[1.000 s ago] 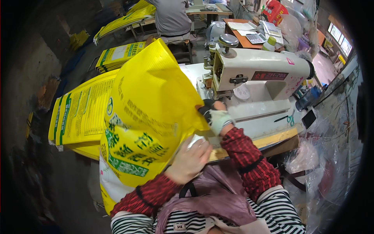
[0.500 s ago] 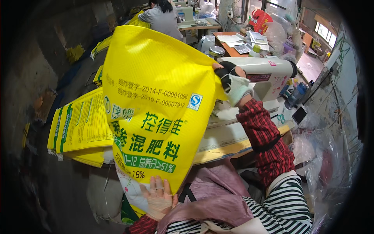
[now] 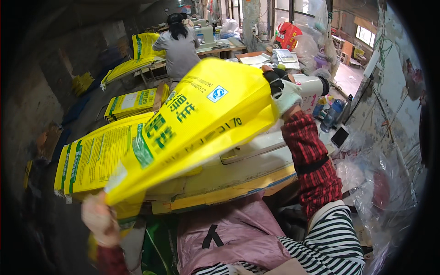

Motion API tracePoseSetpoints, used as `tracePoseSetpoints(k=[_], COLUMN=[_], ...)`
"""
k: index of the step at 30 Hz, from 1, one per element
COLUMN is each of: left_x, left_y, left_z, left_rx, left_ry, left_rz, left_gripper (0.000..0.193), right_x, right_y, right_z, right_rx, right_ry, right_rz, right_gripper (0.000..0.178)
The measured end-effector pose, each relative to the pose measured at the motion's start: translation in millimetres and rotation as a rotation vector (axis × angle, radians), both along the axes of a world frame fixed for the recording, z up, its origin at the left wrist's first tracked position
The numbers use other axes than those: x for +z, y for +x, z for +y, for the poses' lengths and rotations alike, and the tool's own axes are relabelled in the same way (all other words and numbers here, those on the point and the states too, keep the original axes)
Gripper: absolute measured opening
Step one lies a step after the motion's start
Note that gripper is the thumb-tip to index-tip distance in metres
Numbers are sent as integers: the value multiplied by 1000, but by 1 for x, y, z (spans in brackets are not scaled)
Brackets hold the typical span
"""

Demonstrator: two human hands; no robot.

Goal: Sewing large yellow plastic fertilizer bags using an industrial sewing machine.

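A yellow woven plastic sack (image 3: 220, 107) with green and black print stretches across the view, tilted from upper right to lower left. My right hand (image 3: 285, 89), in a black fingered covering with a white wrap, is closed on its upper right corner, in front of the sewing machine. At the sack's lower left end is my left hand (image 3: 100, 219), blurred by motion, its fingers closed round the edge. The white sewing machine (image 3: 315, 87) is partly hidden behind the sack and my right hand. A pile of yellow sacks (image 3: 98, 153) lies left of the worktable (image 3: 238, 183).
Another stack of yellow sacks (image 3: 135, 103) lies farther back. Beyond it a person in grey (image 3: 181, 57) sits at another machine. A water bottle (image 3: 331, 117) and a phone (image 3: 340, 136) lie to the right, near clear plastic sheeting (image 3: 380, 183). A red bag (image 3: 288, 35) stands behind.
My left hand has swung left and slightly up, drawing the sack's lower end with it. The sack has gone from hanging upright to a slant. The view has shifted, showing more of the person behind.
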State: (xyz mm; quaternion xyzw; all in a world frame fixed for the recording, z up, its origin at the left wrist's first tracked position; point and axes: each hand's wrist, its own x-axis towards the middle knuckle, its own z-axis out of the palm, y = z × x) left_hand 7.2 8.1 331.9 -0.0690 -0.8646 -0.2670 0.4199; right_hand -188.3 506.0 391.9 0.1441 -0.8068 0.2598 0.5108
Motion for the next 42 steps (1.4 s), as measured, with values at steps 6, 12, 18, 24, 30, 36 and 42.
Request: tracePoseSetpoints(k=[6,12,18,24,30,36,42], left_x=[163,132,-45,-159,-199,-209,-271], left_y=[-34,15,-52,-63,-3,15,7], left_z=[-37,-10,-166,-148,42,115,107], left_rx=[-176,446,818,399,-639,-872,-838], left_ry=[-87,-1049,-819,1363,2089,2103,2067], left_rz=[303,458,-189,-393,-354,-679,-637], left_gripper=[37,56,36,41,81,77,70], right_x=[-27,-156,-233,-253,-230,-144,-139], right_y=[13,-13,83,159,153,145,130], right_z=[-11,7,-127,-190,-201,-178,-209], right_rx=[-195,1423,1016,895,748,757,771], right_ry=[-254,-1576,-1087,-239,213,643,386], right_rz=[-331,-112,-781,-1138,-854,-1054,-238], right_gripper=[42,50,35,43,26,37,44])
